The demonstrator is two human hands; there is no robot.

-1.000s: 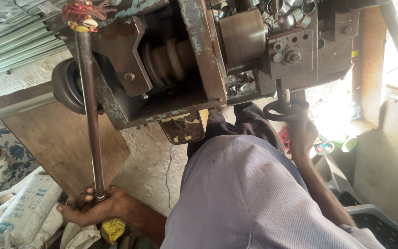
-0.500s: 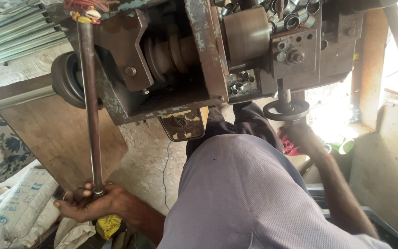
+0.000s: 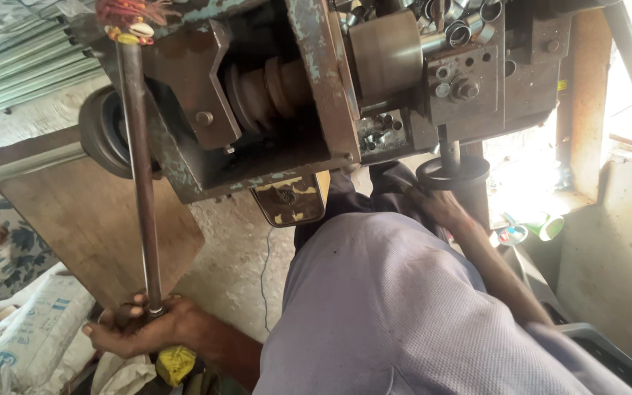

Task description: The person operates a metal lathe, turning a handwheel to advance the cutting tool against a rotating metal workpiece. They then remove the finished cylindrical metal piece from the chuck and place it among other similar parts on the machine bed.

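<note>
landmark is the machine [image 3: 294, 95], old blue-grey and rusty, stepped pulley in the middle. my left hand [image 3: 144, 325] is low and left of the machine, grip clenched around the bottom end of the long steel lever rod [image 3: 140, 183], which runs up to the machine's top left corner. my right hand [image 3: 440, 208] is just under the machine's right side, grip wrapped on the small round handwheel [image 3: 451, 172], fingers partly hidden. yellow block [image 3: 175, 362] sits just beside my left wrist. to work this well i'd judge: keep the rod pull steady, turn the wheel in small bits, keep my sleeve off the pulley.
</note>
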